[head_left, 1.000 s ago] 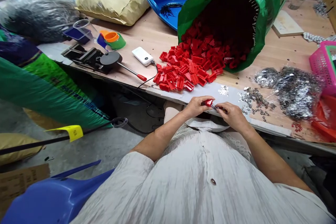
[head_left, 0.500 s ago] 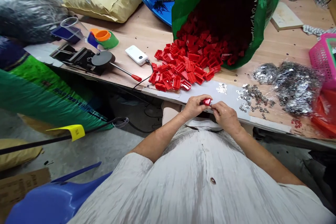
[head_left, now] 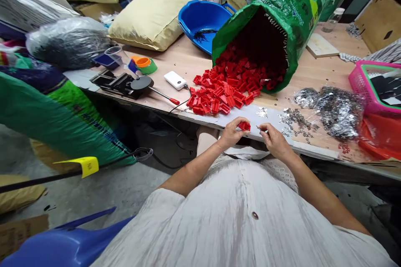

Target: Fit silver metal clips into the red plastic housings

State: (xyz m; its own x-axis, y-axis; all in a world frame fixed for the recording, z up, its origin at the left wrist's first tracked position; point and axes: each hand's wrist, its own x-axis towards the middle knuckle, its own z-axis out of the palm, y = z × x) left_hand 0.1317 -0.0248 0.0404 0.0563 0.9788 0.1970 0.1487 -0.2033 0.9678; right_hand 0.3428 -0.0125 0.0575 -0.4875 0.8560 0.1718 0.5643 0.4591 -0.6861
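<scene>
My left hand [head_left: 232, 134] is closed on a small red plastic part [head_left: 244, 126], hollow side partly showing, at the table's front edge. A short gap to the right, my right hand [head_left: 275, 139] pinches a small thin metal piece [head_left: 258, 128] between thumb and finger, its tip toward the red part. Beyond my left hand lies a heap of similar red parts [head_left: 230, 87], spilling from a green sack [head_left: 290, 29] on its side. Small silvery metal pieces [head_left: 296, 119] lie loose to the right of my right hand, with a smaller cluster [head_left: 262, 112] just beyond the hands.
A hand press [head_left: 123, 85] with a red-tipped lever stands left, near a white power bank [head_left: 175, 80]. Behind are a blue basin [head_left: 200, 14] and a stuffed beige sack [head_left: 148, 21]. Bagged metal pieces [head_left: 340, 110] and a pink basket [head_left: 360, 81] sit right.
My hands have moved apart; the right has drawn away from the red part, and the metal piece now shows in its fingers. The red part has turned. The view has tilted up.
</scene>
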